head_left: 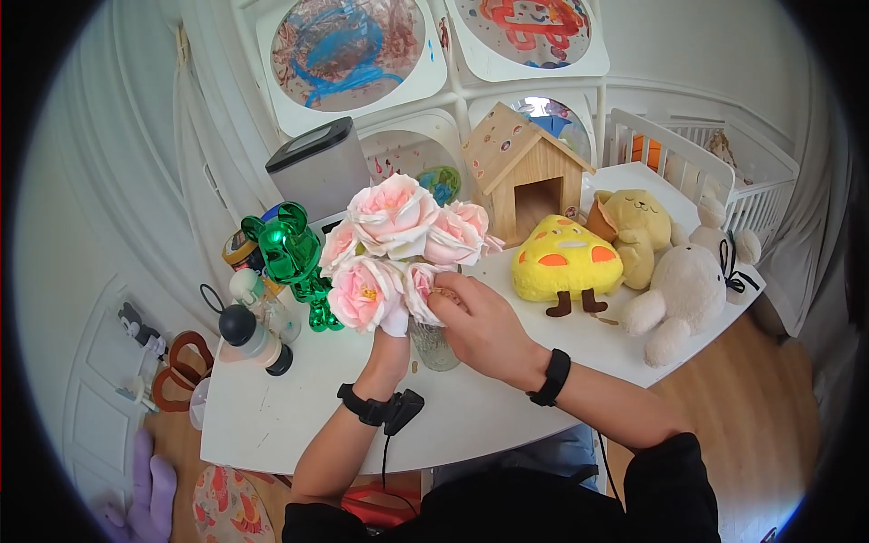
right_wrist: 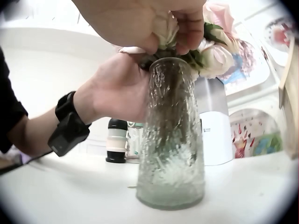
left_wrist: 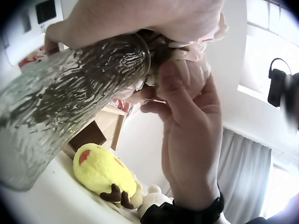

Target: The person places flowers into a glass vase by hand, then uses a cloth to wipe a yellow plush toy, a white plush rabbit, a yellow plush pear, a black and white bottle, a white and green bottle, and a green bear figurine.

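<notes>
A textured clear glass vase stands upright on the white table, with several pale pink roses spreading above its mouth. My right hand pinches one rose at the rim between thumb and fingers, as the left wrist view also shows. My left hand is around the upper part of the vase from the other side; its fingers go behind the glass and are partly hidden. From the head view, blooms cover most of that hand. Dark stems show through the glass.
Left of the vase stand a shiny green bear figure and a black-capped bottle. A grey box-shaped device and a wooden house are behind. To the right sit a yellow plush, a tan plush and a white plush.
</notes>
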A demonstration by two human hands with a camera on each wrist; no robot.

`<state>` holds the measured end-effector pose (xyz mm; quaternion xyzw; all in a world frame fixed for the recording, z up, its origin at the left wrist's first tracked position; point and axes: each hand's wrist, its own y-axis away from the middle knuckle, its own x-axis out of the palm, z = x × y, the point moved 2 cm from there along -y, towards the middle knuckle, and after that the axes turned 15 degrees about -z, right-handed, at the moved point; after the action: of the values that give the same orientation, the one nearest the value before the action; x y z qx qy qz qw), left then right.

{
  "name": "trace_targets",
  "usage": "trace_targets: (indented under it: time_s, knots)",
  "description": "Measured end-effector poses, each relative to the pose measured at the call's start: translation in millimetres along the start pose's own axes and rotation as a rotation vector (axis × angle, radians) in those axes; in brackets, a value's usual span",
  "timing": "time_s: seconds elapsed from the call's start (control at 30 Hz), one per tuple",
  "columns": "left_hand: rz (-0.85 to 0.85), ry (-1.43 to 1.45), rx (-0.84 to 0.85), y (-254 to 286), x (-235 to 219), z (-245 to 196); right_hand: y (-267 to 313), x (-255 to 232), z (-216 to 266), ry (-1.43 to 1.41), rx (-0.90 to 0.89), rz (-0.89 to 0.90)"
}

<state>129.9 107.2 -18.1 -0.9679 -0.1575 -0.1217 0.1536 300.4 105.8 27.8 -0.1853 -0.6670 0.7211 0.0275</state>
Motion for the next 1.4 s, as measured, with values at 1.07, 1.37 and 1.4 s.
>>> trace_targets:
  time_s: [1.07, 1.37, 1.4]
  knots:
    - [0.115, -0.932, 1.136, 23.4, 34.1, -167.6, -10.2, 10.8, -13.8, -0.799, 1.404, 0.196]
    - [0.330, -1.070, 0.966, -0.1, 43.5, -151.0, 4.6, 11.6, -7.6, -1.075, 1.327, -0.188]
    - [0.329, -1.071, 0.965, -0.7, 43.0, -150.2, 4.2, 10.6, -8.6, -1.076, 1.328, -0.187]
